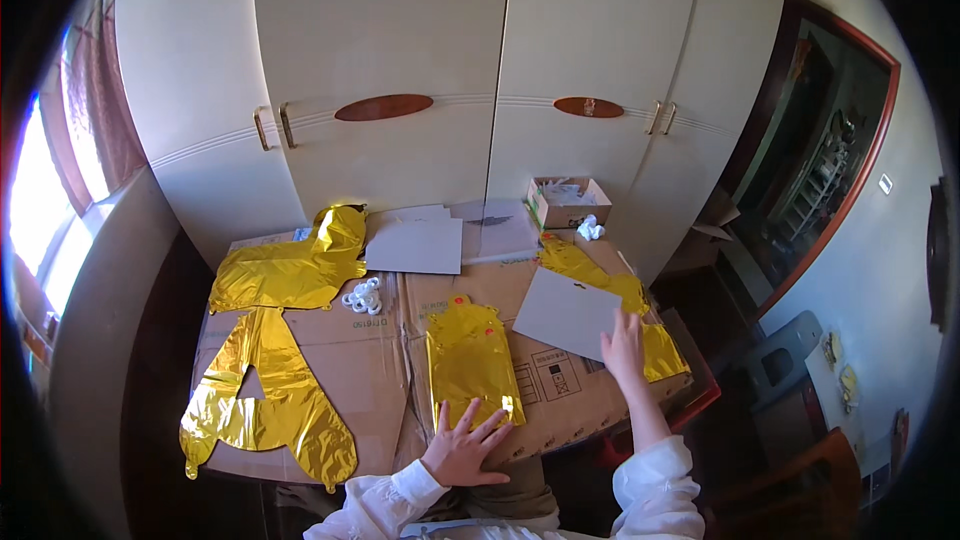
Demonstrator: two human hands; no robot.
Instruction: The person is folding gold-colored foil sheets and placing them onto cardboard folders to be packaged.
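My left hand [466, 448] lies flat with fingers spread on the near end of a folded gold foil balloon [468, 355] in the middle of the cardboard. To its right, my right hand [624, 348] pinches the right edge of a grey card [566, 312], which is tilted across the cardboard. Partly beneath and beyond that card runs more gold foil [661, 352]. At the left lies a flat gold foil balloon shaped like the letter A [310, 427]. Above it is another crumpled gold foil balloon [275, 278].
Cardboard [380, 370] covers the table. Grey cards [418, 247] lie at the back, near a pile of white rolled rings [363, 296]. An open box [567, 205] stands at the back right with a white bundle [590, 228] before it. Cupboard doors [390, 30] rise behind.
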